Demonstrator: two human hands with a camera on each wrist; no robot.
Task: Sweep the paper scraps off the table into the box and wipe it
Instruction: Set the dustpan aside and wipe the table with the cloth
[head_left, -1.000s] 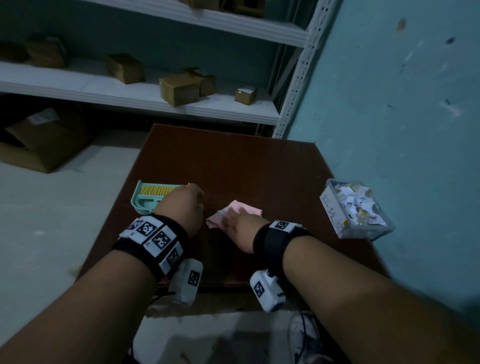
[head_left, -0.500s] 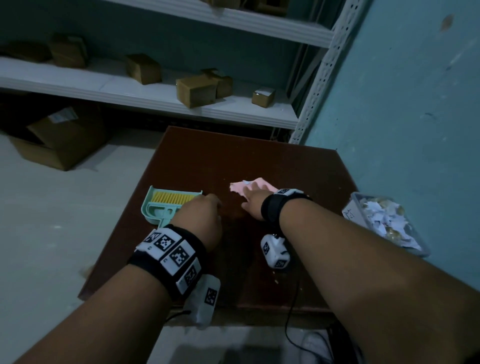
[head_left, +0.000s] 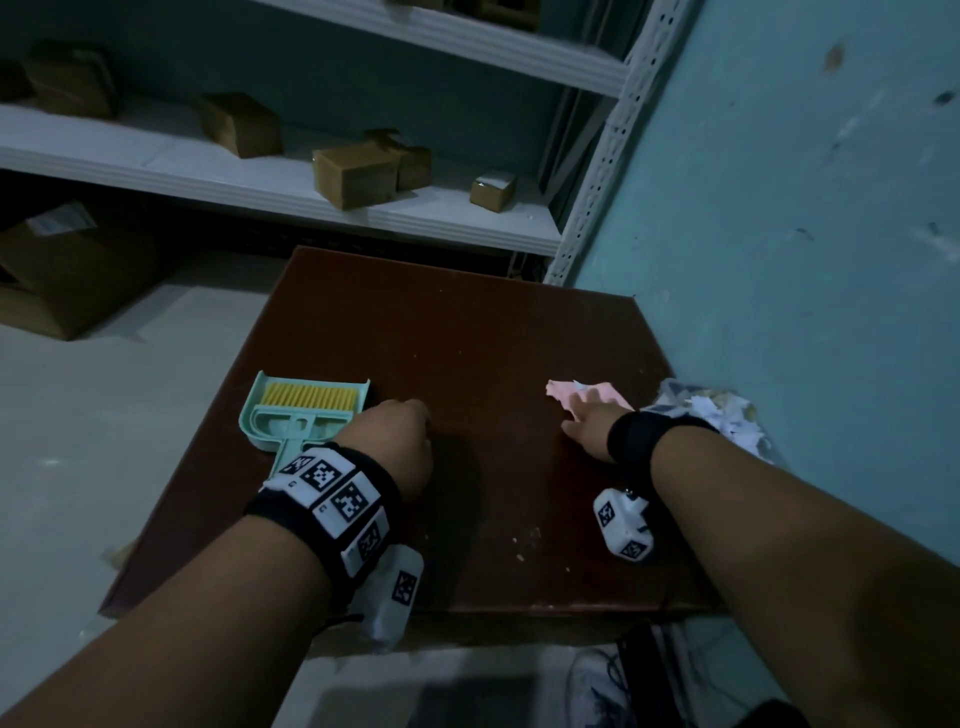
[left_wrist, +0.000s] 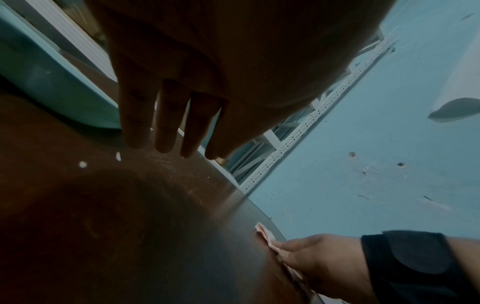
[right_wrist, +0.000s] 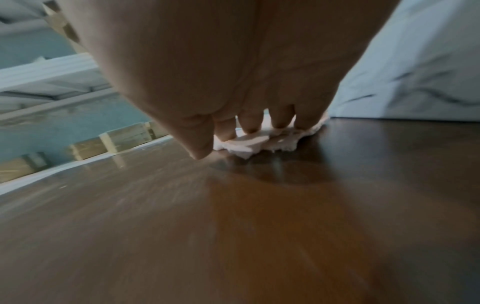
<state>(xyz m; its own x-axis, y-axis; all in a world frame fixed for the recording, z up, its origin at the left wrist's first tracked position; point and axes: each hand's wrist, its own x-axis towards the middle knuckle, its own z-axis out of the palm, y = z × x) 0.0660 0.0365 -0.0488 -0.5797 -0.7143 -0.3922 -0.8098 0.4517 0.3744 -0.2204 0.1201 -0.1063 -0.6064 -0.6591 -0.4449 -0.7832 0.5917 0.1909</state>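
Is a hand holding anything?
Right hand presses flat on the near part of the pink cloth. Left hand holds nothing.

The room is dim, with a cool bluish cast on the wall (head_left: 810, 218). A dark shadow pools on the surface (head_left: 467, 332) just under the left hand (head_left: 400, 441). Straight shelf rails (head_left: 597, 156) bow near the edges of the head view. In the left wrist view the surface near the lens sinks into murk, with a faint sheen toward its far edge. The right wrist view is brighter and warmer, streaked with motion blur across the surface, the palm (right_wrist: 221, 67) soft and out of focus.
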